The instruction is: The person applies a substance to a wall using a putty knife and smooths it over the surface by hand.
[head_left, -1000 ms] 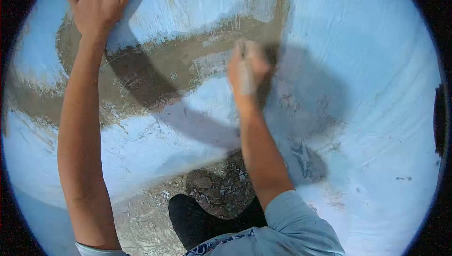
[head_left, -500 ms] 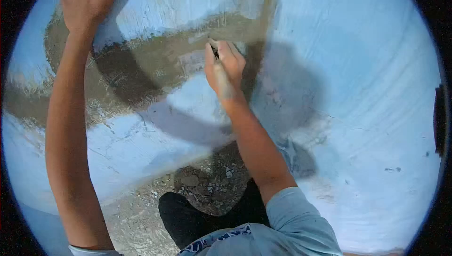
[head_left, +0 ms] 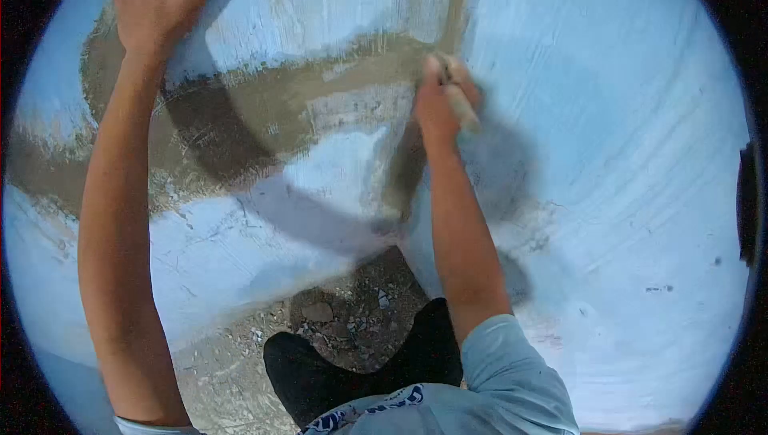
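Observation:
High on the upper left, my left hand (head_left: 158, 3) lies against the blue painted wall (head_left: 336, 163) with its fingers spread; the fingertips run out of view at the top. My right hand (head_left: 444, 99) is closed around a scraper (head_left: 462, 109) with a pale handle. Its blade is hidden by the hand and blurred. That hand is at the inner corner, where a bare brown band (head_left: 272, 87) on the left wall meets a brown vertical strip (head_left: 408, 167). A paler patch (head_left: 352, 107) lies inside the scraped area.
A second blue wall (head_left: 608, 155) rises on the right, meeting the left one at the corner. Below, paint flakes and rubble (head_left: 352, 315) cover the floor between my dark-clad knees (head_left: 292, 371). Shadows of my arms fall on both walls.
My right hand has moved right with the scraper, from the bare band to the corner, and the handle has swung to the hand's right side. My left hand remains on the wall.

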Action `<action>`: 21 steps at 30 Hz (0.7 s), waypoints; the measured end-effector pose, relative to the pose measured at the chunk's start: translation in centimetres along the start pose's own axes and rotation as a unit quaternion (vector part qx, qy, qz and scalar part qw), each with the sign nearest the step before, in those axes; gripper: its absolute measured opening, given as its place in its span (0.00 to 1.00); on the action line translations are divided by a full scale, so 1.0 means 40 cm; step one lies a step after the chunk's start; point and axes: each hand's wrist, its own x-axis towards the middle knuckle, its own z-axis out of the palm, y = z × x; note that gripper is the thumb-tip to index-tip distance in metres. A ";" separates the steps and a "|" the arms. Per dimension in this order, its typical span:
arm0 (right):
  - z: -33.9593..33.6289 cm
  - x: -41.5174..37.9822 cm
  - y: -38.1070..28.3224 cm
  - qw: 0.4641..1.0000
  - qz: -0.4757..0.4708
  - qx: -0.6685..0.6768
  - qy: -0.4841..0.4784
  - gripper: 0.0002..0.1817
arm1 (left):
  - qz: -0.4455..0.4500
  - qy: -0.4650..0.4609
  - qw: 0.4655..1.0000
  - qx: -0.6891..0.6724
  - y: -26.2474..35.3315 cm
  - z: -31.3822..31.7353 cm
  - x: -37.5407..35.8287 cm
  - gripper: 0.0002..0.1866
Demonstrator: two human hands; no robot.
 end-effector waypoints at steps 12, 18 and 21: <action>-0.011 0.063 -0.017 0.996 0.033 0.051 0.065 0.10 | 0.012 0.028 1.000 -0.001 -0.005 0.012 -0.001 0.36; 0.043 -0.107 -0.078 0.992 -0.124 -0.037 -0.008 0.10 | 0.023 0.058 0.998 0.030 -0.019 0.049 -0.007 0.35; -0.016 -0.006 -0.040 0.998 0.042 0.051 -0.006 0.08 | 0.014 0.040 0.999 0.022 -0.014 0.034 -0.003 0.35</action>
